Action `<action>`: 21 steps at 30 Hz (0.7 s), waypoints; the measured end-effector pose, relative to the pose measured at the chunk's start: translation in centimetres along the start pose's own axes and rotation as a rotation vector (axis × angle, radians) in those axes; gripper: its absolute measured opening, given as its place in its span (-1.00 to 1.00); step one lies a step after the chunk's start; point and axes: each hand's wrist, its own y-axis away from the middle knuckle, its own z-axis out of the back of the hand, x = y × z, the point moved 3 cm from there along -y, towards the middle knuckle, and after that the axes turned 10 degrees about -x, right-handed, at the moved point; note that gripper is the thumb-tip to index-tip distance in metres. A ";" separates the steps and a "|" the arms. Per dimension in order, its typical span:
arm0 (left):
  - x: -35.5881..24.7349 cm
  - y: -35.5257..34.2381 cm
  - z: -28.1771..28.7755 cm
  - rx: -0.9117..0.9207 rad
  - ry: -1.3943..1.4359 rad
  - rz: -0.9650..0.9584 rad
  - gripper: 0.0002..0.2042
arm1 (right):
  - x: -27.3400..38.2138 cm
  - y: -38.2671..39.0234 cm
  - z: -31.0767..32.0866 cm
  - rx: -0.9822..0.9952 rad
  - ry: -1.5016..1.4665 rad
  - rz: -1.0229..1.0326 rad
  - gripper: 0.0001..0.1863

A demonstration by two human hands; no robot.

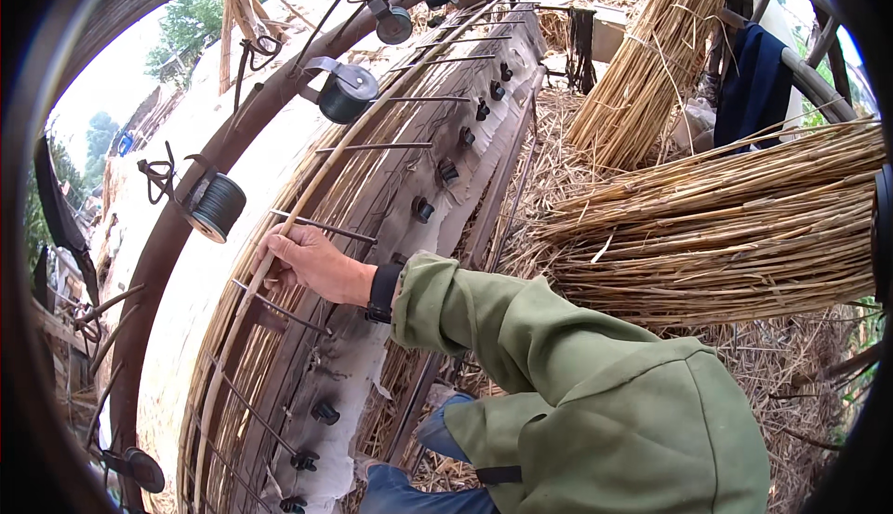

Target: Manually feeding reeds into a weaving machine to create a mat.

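Note:
My right hand (307,265), in a green sleeve with a dark wristband (382,293), is closed around a long, thin reed (314,188). The thumb lies over the reed while the fingers curl behind it. This reed runs lengthwise along a layer of other thin reeds (223,333) on the frame. Dark metal rods (339,231) stick out across the reeds, some just above and below the hand. Wire spools (219,207) hang from a curved brown bar (169,258) to the left. My left hand is out of view.
A pale-covered beam with dark knobs (422,209) runs along the frame's right side. Two big reed bundles (726,240) (651,67) lie and lean at the right. Dark blue cloth (750,86) hangs from poles behind them. Loose straw (549,146) covers the ground.

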 end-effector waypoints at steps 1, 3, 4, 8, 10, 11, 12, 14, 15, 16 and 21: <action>0.7 0.2 -0.3 -0.062 0.031 -0.035 -0.87 | -0.2 -1.0 -0.3 -0.020 0.003 -0.030 -0.77; 1.8 1.4 -1.7 -0.260 -0.026 -0.131 -0.88 | -1.7 -3.7 -0.4 -0.056 -0.008 -0.071 -0.76; 2.9 2.1 -2.1 -0.272 -0.055 -0.026 -0.86 | -2.3 -5.1 -0.1 -0.052 -0.005 -0.101 -0.76; 7.8 5.8 -2.3 -0.119 -0.548 0.480 -0.81 | -3.6 -7.9 1.2 -0.084 0.029 -0.260 -0.75; 11.4 8.4 -2.4 0.118 -0.704 0.541 -0.78 | -4.5 -8.6 2.8 -0.168 0.116 -0.383 -0.75; 12.9 9.7 -2.7 0.238 -0.775 0.566 -0.76 | -5.4 -9.0 4.3 -0.230 0.243 -0.426 -0.71; 13.9 11.2 -3.0 0.335 -0.840 0.614 -0.75 | -6.1 -9.1 5.9 -0.281 0.452 -0.438 -0.64; 15.0 14.4 -2.6 0.524 -0.986 0.760 -0.71 | -7.2 -8.3 5.4 -0.336 0.659 -0.416 -0.57; 14.5 14.5 -2.3 0.464 -1.034 0.679 -0.73 | -7.8 -8.0 4.5 -0.340 0.614 -0.365 -0.56; 15.0 15.0 -2.1 0.428 -1.007 0.635 -0.72 | -8.2 -7.9 4.0 -0.325 0.620 -0.349 -0.58; 17.1 17.1 -2.0 0.229 -0.934 0.675 -0.69 | -5.6 -5.9 5.0 -0.312 0.688 -0.408 -0.67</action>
